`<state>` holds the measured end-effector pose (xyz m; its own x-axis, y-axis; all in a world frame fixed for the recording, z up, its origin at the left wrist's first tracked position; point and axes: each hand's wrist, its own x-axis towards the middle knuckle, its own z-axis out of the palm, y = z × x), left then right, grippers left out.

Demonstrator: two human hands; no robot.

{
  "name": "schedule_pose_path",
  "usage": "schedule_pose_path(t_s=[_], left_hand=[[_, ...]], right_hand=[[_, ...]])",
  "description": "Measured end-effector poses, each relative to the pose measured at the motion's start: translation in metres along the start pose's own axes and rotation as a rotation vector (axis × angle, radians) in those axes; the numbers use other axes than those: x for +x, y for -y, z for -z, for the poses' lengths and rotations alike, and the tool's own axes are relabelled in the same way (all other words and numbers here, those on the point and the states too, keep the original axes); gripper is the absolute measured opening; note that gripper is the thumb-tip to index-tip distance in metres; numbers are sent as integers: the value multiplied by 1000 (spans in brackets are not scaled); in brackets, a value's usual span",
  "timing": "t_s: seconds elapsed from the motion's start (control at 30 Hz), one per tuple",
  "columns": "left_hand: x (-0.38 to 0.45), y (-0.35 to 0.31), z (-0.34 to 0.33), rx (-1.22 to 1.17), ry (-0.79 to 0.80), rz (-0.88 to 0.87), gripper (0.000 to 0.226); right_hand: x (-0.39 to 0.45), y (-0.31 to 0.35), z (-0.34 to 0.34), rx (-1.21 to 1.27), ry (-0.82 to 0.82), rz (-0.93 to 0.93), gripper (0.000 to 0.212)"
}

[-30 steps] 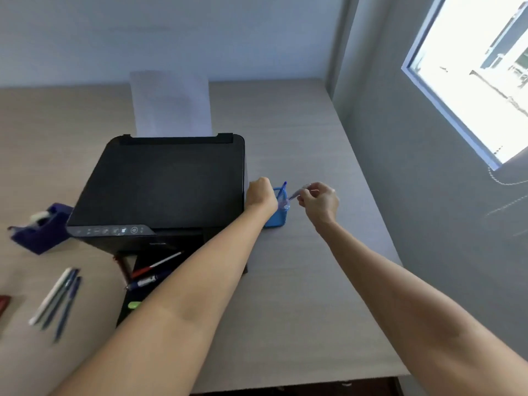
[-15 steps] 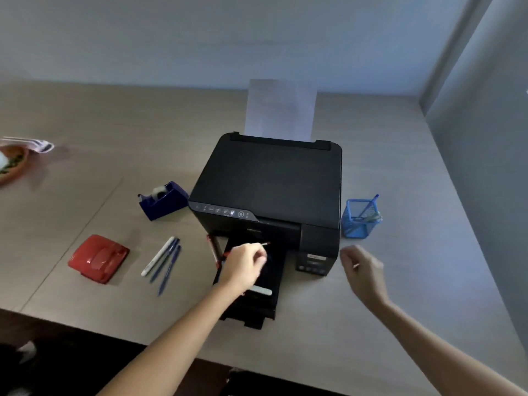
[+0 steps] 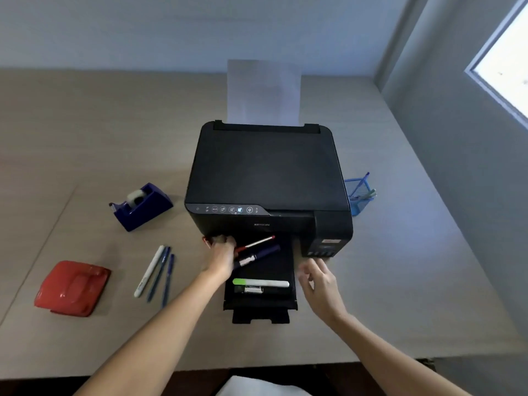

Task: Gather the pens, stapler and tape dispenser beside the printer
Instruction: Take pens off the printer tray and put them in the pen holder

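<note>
Daylight enters from a window (image 3: 505, 70) at the far right, blown out to pure white with no detail. The room is otherwise dim and bluish. The desk (image 3: 85, 132) reads warm beige on the left and cooler grey toward the right. The black printer (image 3: 267, 170) is nearly featureless in its dark parts, and it throws a soft shadow onto the desk on its left side. Soft shadows lie under both forearms. The picture is slightly soft all over, with wide-angle bending of the desk edges and wall lines near the borders.
</note>
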<state>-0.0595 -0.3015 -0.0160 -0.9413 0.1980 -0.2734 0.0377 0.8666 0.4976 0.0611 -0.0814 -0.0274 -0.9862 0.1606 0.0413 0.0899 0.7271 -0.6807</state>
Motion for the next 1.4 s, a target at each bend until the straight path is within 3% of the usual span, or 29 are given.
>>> schedule_pose_path(t_s=[0.2, 0.3, 0.5, 0.67, 0.77, 0.87, 0.97, 1.17, 1.3, 1.4], left_hand=[[-17, 14, 18, 21, -200, -30, 16], [-36, 26, 35, -36, -279, -109, 12], [-69, 17, 74, -101, -470, -201, 5], [-73, -38, 106, -126, -652, -353, 12], [-50, -102, 111, -167, -716, -467, 14], [-14, -171, 95, -157, -633, -574, 14], [27, -232, 63, -67, -469, -585, 16], [97, -309, -3, 240, -119, -396, 4], [111, -330, -25, 403, -24, -350, 18], [110, -331, -28, 459, 7, -341, 19]], right_hand=[[36, 28, -17, -225, 438, 66, 23], [44, 33, -20, -360, 533, 125, 27], [48, 26, -20, -512, 419, 241, 23], [35, 18, 42, -204, 293, 306, 8], [29, 1, 110, 0, -5, 337, 21], [45, -31, 176, 3, -373, 272, 23], [82, -65, 211, -21, -476, 123, 22], [164, -105, 208, -177, -266, -18, 11], [189, -111, 194, -266, -96, -51, 6], [193, -117, 187, -270, -46, -66, 19]])
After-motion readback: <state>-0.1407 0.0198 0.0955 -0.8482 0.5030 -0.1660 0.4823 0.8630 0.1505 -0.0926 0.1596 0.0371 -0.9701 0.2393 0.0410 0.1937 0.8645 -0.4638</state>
